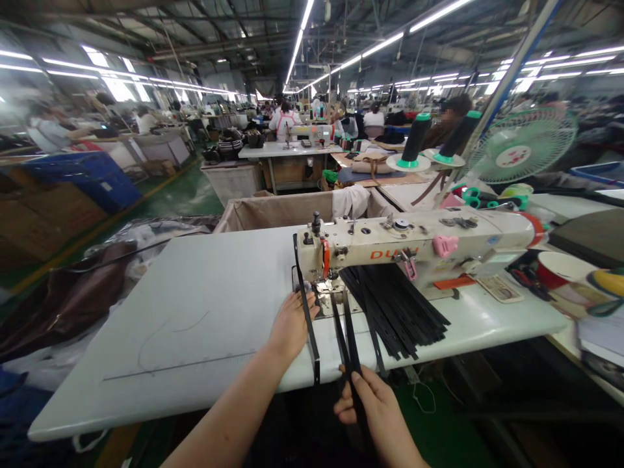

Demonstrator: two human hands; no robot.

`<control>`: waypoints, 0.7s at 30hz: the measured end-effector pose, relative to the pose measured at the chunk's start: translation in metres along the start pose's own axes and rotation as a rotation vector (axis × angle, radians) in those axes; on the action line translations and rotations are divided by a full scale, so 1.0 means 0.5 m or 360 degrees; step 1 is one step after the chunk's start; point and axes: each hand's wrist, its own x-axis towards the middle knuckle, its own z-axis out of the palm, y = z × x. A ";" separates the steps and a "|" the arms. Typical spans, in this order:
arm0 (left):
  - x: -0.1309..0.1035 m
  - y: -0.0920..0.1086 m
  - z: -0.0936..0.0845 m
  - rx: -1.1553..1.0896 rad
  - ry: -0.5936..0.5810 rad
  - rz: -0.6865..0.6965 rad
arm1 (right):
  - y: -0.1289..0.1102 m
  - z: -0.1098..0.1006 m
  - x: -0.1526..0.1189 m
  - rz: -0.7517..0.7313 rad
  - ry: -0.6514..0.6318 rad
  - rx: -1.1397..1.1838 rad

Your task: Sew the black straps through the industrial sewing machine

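Observation:
A cream sewing machine (414, 244) stands on a pale table (209, 292). My left hand (292, 325) lies at the left side of the needle plate, its fingertips partly under a long black strip (308, 318) that hangs down from the machine head over the table's front edge. Just off that edge, my right hand (365, 400) is closed on black straps (347, 338) that run up to the presser foot. Whether the left fingers press or pinch anything is hidden. Many black strips lie fanned in a pile (397, 312) under the machine arm.
Behind the table is a cloth-lined bin (277, 211). Thread cones (416, 140) and a green fan (519, 149) stand at the back right, a red cup (560, 270) at the right. Plastic-wrapped material (63, 292) lies to the left. Several people sit farther back.

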 end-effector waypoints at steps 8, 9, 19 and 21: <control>0.002 0.000 0.001 0.0093 -0.0033 0.0024 | -0.003 0.007 -0.002 0.0020 -0.0021 -0.0027; 0.003 0.000 0.001 0.0114 -0.0044 0.0026 | -0.003 0.008 -0.003 0.0018 -0.0017 -0.0042; 0.003 0.000 0.004 0.0088 -0.0058 -0.0011 | -0.005 0.019 -0.003 -0.0069 -0.0074 -0.0179; 0.008 -0.006 0.005 -0.0011 -0.0012 -0.0058 | -0.007 0.025 -0.002 -0.0081 -0.0081 -0.0184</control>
